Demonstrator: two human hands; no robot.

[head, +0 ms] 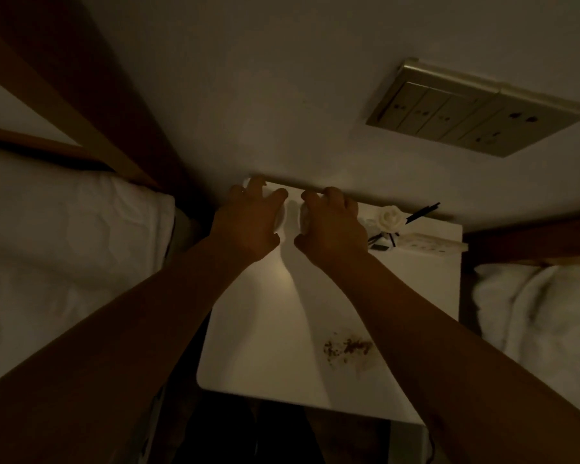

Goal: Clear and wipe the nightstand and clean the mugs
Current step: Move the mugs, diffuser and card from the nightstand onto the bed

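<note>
White nightstand surface (265, 329), dim light, set between two beds against the wall. Both hands are at its far edge, side by side, each over a white mug. Left hand (248, 222): fingers curled down over the left mug (279, 218), of which only a pale sliver shows past the thumb side. Right hand (332, 226): fingers likewise curled over the right mug (303, 219), mostly hidden. Each grip looks closed round its mug, though the contact itself is covered by the backs of the hands. The mugs stand just apart, with a narrow gap of bare surface between them.

Judgement: each mug lies directly under its own hand, so the lift is straight up and back toward the body; neither hand need cross.

Also on the surface: a brown crumb stain (349, 349) near the front, right of centre; a white artificial rose (389, 217), a black pen (422, 212) and a power strip (429, 245) at the rear right.
</note>
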